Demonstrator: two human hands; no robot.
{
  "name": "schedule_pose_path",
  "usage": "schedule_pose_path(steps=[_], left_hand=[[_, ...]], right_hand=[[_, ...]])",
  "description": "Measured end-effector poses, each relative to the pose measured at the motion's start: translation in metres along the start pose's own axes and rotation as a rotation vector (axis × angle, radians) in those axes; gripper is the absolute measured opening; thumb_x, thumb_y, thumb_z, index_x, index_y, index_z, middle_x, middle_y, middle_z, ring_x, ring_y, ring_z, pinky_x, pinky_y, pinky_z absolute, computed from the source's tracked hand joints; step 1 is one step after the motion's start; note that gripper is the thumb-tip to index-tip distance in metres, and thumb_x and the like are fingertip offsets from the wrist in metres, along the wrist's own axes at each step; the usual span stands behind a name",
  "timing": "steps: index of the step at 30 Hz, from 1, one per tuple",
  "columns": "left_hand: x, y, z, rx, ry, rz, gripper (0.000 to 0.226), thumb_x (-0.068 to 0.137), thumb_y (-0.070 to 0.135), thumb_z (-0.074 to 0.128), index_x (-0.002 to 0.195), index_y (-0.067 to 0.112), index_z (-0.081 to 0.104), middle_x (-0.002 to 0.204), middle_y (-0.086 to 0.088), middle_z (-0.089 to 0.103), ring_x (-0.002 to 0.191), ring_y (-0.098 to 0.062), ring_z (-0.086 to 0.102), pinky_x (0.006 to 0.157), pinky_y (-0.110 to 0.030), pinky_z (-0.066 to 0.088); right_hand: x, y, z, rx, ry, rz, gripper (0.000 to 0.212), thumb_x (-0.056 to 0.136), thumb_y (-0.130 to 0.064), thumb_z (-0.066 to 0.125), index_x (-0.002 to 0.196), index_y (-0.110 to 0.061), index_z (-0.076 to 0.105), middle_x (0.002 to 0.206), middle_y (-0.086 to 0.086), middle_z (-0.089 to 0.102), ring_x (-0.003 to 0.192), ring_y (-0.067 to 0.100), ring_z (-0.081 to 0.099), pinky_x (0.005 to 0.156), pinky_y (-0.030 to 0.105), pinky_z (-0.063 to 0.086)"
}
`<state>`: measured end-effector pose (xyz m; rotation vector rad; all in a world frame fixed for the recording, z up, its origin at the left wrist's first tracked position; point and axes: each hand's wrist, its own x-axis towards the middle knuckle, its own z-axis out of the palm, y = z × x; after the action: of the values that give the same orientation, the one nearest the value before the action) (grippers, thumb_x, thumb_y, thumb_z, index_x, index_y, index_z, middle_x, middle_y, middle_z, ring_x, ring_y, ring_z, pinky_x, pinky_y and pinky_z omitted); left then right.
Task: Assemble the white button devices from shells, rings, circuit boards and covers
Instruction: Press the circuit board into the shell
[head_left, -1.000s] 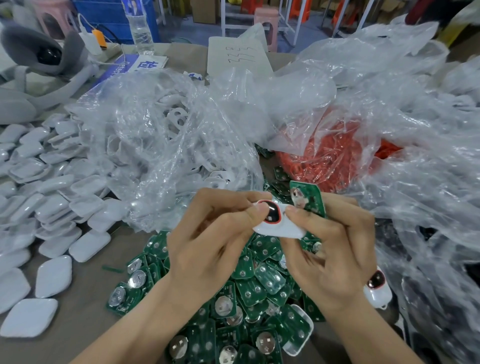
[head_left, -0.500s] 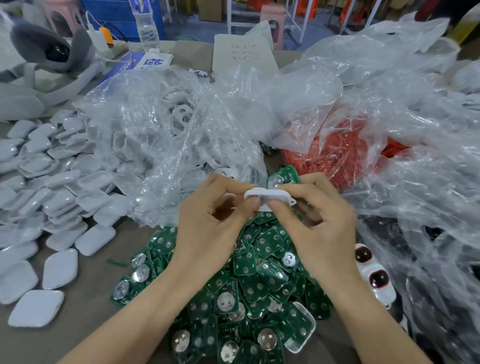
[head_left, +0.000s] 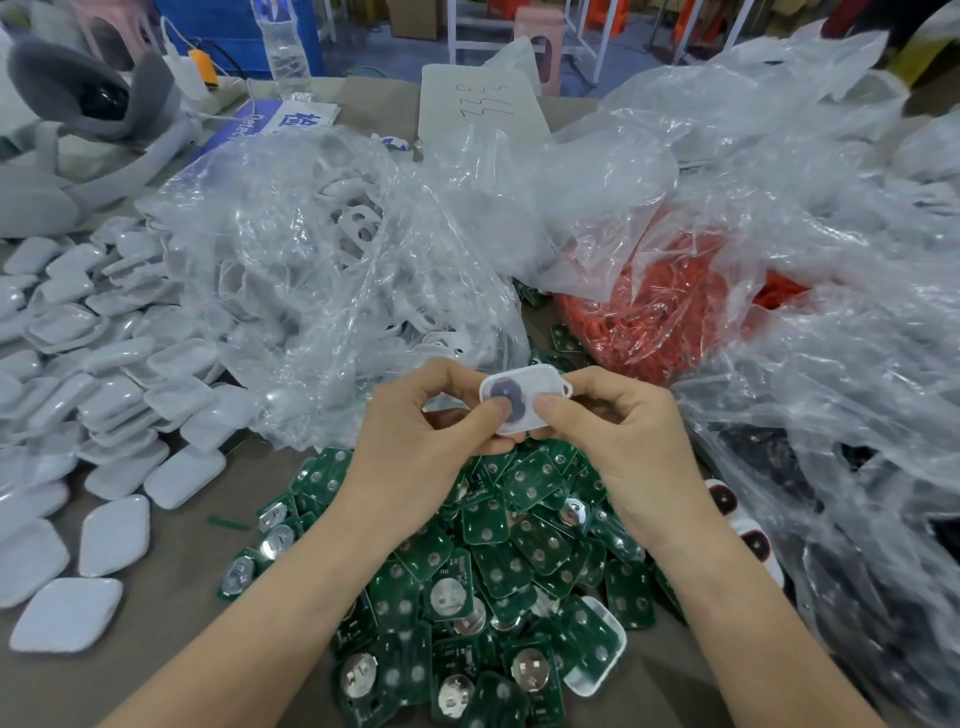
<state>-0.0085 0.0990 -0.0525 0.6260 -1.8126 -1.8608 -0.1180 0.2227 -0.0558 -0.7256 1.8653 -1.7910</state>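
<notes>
**Item in work.** Left hand (head_left: 415, 431) and right hand (head_left: 623, 441), above the far edge of the circuit-board pile (head_left: 498, 571). Each pinches one end of a single white shell (head_left: 524, 387), thumb on its near rim and fingers curled behind.

**Change.** A second ago the shell showed its red-ringed dark button to the camera. Half a second ago it stood edge-on. It now shows its hollow back, with a dark round part visible inside. The green board that the right hand held behind the shell is out of sight, and it cannot be told whether the hand still has it.

**Judgement.** Ring and button look seated, and the shell is turned ready to take a board, with the cover to follow.

**Stock, by bulk.**
- Clear bags, three:
  - bag of dark parts (head_left: 831, 467), right of the pile
  - bag of white shells (head_left: 332, 291), beyond the pile and to its left
  - bag of orange rings (head_left: 670, 312), beyond the pile and to its right
- Covers (head_left: 104, 364), white, in a loose heap left of the pile: too many to count, several dozen.
- Circuit boards, green, in the pile: several dozen, some with coin-cell holders facing up.
- Ringed units (head_left: 723, 500), right of the pile and partly under the bag: two seen.
- Boarded shell (head_left: 610, 631), at the pile's near right edge: one.
- Shell in hand: one.
</notes>
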Motion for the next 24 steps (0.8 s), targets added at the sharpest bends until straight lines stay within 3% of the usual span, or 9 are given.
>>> schedule_pose_path(steps=[4, 8, 13, 17, 21, 24], left_hand=[[0.0009, -0.0018, -0.0012, -0.01, -0.021, 0.0, 0.009, 0.084, 0.005, 0.071, 0.077, 0.01, 0.068, 0.08, -0.006, 0.076, 0.072, -0.019, 0.075, 0.062, -0.019, 0.057], [0.0, -0.0037, -0.0014, 0.034, -0.03, 0.002, 0.007, 0.083, 0.01, 0.073, 0.078, 0.014, 0.069, 0.076, -0.005, 0.076, 0.07, -0.019, 0.075, 0.063, -0.02, 0.058], [-0.0002, -0.0046, -0.0021, 0.081, -0.027, 0.013, 0.005, 0.082, 0.013, 0.074, 0.079, 0.015, 0.07, 0.075, -0.002, 0.076, 0.068, -0.017, 0.074, 0.063, -0.018, 0.057], [-0.0017, -0.0039, -0.0024, 0.098, -0.04, 0.018, 0.006, 0.082, 0.013, 0.075, 0.084, 0.017, 0.07, 0.078, 0.0, 0.076, 0.068, -0.015, 0.074, 0.063, -0.015, 0.055], [-0.0039, -0.0041, -0.0011, 0.152, -0.159, 0.114, 0.055, 0.074, 0.015, 0.084, 0.117, 0.039, 0.061, 0.1, 0.015, 0.067, 0.079, -0.014, 0.073, 0.072, -0.023, 0.058], [-0.005, -0.004, 0.0031, 0.204, -0.175, 0.192, 0.07, 0.066, 0.036, 0.082, 0.125, 0.057, 0.05, 0.111, 0.018, 0.06, 0.099, -0.019, 0.069, 0.083, -0.034, 0.058]], right_hand=[[-0.001, -0.0019, 0.0021, 0.062, 0.0, 0.02, 0.009, 0.08, -0.013, 0.075, 0.087, -0.009, 0.074, 0.083, 0.013, 0.074, 0.077, 0.026, 0.069, 0.084, 0.045, 0.057], [-0.0004, -0.001, 0.0021, 0.018, 0.026, 0.015, 0.005, 0.082, -0.011, 0.073, 0.083, -0.015, 0.075, 0.079, 0.008, 0.073, 0.073, 0.021, 0.064, 0.081, 0.045, 0.054], [-0.0013, -0.0007, 0.0056, -0.02, 0.027, 0.052, 0.005, 0.085, -0.012, 0.07, 0.085, -0.014, 0.074, 0.081, 0.006, 0.074, 0.076, 0.02, 0.069, 0.088, 0.048, 0.055], [-0.0008, 0.0011, 0.0049, -0.024, 0.024, 0.075, 0.005, 0.085, -0.012, 0.069, 0.083, -0.011, 0.074, 0.081, 0.009, 0.074, 0.076, 0.028, 0.069, 0.088, 0.049, 0.055], [0.0012, -0.0034, 0.0031, 0.269, -0.034, 0.166, 0.005, 0.074, -0.01, 0.069, 0.075, -0.006, 0.073, 0.076, 0.01, 0.071, 0.069, 0.02, 0.065, 0.066, 0.027, 0.057], [0.0004, -0.0087, 0.0002, 0.429, -0.119, 0.237, 0.015, 0.069, -0.012, 0.067, 0.077, -0.001, 0.072, 0.076, 0.011, 0.07, 0.067, 0.018, 0.062, 0.06, 0.022, 0.055]])
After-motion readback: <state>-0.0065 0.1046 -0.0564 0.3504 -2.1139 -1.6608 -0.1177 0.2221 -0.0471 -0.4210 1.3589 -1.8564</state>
